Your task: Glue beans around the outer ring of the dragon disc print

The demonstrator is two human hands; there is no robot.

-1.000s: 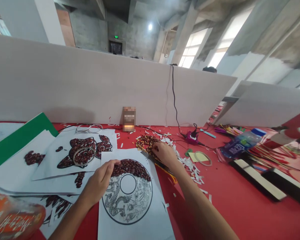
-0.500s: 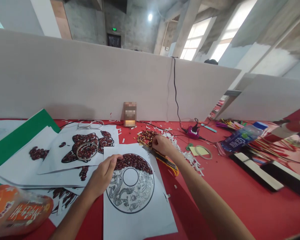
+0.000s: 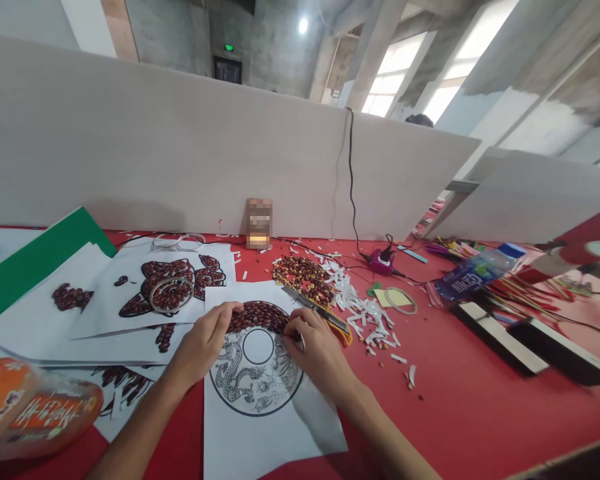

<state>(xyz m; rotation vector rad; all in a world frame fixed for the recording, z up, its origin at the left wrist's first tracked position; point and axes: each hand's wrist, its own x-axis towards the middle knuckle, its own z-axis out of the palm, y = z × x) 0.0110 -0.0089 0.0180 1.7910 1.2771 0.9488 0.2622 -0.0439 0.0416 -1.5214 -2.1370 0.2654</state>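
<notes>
A white sheet point(image 3: 240, 443) with a printed round dragon design point(image 3: 260, 387) lies before me. Dark red beans point(image 3: 260, 313) cover the upper band of its ring. My left hand point(image 3: 207, 340) rests at the circle's upper left, fingers stretched out and fingertips on the sheet by the beans. Over the right end of the bean band, my right hand point(image 3: 313, 343) is closed in a pinch; whatever is between the fingertips is hidden. Just beyond it lies a yellow utility knife point(image 3: 325, 317), beside a pile of loose beans and kernels point(image 3: 300, 273).
White paper scraps point(image 3: 363, 307) and a tape ring point(image 3: 401, 301) lie to the right. Farther right are a blue-labelled bottle point(image 3: 473, 273) and black-and-white boxes point(image 3: 500, 337). Bean-covered sheets point(image 3: 105, 340) and an orange-labelled jar point(image 3: 40, 410) occupy the left. A white partition point(image 3: 180, 147) stands behind.
My right hand has come back from the loose bean pile to the right end of the bean band on the sheet. My left hand stays by the circle's upper left.
</notes>
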